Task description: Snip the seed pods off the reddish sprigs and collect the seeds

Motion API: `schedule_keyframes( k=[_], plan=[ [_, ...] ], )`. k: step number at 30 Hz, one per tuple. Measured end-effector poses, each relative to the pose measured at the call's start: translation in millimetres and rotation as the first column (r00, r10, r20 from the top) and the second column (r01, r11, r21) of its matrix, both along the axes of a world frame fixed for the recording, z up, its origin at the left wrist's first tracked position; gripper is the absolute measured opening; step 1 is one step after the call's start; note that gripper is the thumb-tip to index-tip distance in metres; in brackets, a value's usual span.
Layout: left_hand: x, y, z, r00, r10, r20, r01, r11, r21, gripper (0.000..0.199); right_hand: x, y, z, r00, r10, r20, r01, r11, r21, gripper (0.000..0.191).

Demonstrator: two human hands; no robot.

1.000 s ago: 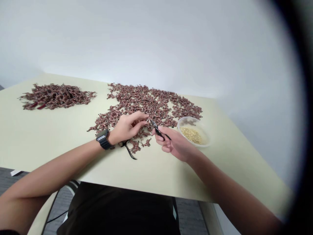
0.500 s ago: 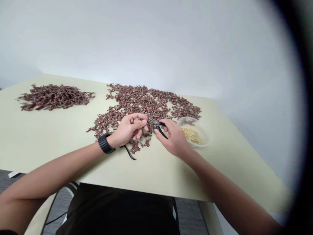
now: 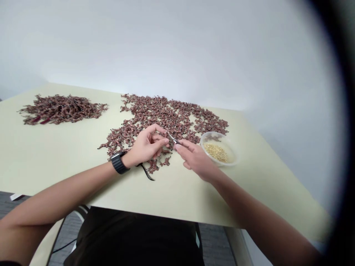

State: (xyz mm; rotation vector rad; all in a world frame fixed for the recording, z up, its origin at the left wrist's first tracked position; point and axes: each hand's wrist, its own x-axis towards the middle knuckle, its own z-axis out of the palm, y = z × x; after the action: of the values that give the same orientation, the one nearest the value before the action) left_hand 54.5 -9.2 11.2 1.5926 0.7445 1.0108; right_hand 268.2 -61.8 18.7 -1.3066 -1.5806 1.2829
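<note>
My right hand (image 3: 196,159) is closed around a pair of small pliers (image 3: 174,139) with dark handles, their metal jaws pointing up and left. The jaw tips meet the fingertips of my left hand (image 3: 147,145), which is curled with thumb and fingers near each other. Whatever it pinches is too small and too covered to make out. Beneath and behind both hands spreads a wide layer of small reddish-brown figure-like pieces (image 3: 163,114). A clear round tub (image 3: 235,160) with small gold-coloured metal bits (image 3: 216,152) stands just right of my right hand.
A denser heap of similar brown pieces (image 3: 63,108) lies on the left of the pale table (image 3: 69,147). Under my left wrist, a curved black handle (image 3: 146,173) sticks out on the tabletop. The wall (image 3: 166,44) rises behind the table.
My right hand has rolled over, so the plier handles, spread before, now lie mostly hidden in the closed grip. My left thumb and fingers have shifted slightly, with the index finger raised.
</note>
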Motion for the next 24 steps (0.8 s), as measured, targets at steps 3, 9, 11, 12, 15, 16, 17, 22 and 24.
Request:
schedule_keyframes(
  k=[3,9,11,12,15,16,17,22,24],
  plan=[
    [-7,5,-1.3,0.969,0.155,-0.193,-0.081,0.936,0.344,0.029,-1,-3,6.0,0.957,0.055,-0.286,-0.145,0.941,-0.306,0.039],
    [-7,8,-1.4,0.986,0.087,-0.143,-0.065,0.986,0.153,0.034,3,1,-0.8,0.995,-0.050,0.089,0.044,0.997,0.065,0.032],
    [-3,7,-1.9,1.000,0.003,0.001,-0.003,0.998,-0.070,0.037,4,3,-6.0,0.943,-0.196,0.269,0.097,0.935,0.341,0.026],
    [-2,7,-2.1,0.997,-0.029,0.066,0.039,0.988,-0.153,0.038,5,4,-8.2,0.915,-0.244,0.321,0.090,0.899,0.428,0.024],
    [-1,7,-1.9,0.979,-0.072,0.190,0.128,0.945,-0.302,0.039,9,7,-12.7,0.867,-0.300,0.397,0.027,0.825,0.565,0.024],
    [-1,7,-1.5,0.974,-0.079,0.213,0.149,0.931,-0.332,0.039,10,8,-13.4,0.860,-0.304,0.410,0.004,0.807,0.591,0.025],
    [-1,7,-1.0,0.970,-0.089,0.228,0.168,0.919,-0.356,0.039,10,9,-13.9,0.854,-0.307,0.420,-0.015,0.793,0.609,0.025],
    [-2,6,1.8,0.956,-0.123,0.267,0.225,0.889,-0.399,0.036,13,10,-13.1,0.837,-0.287,0.465,-0.084,0.773,0.629,0.026],
    [-1,6,2.3,0.953,-0.127,0.276,0.235,0.883,-0.407,0.035,13,10,-12.0,0.838,-0.275,0.470,-0.095,0.776,0.624,0.026]
  ],
)
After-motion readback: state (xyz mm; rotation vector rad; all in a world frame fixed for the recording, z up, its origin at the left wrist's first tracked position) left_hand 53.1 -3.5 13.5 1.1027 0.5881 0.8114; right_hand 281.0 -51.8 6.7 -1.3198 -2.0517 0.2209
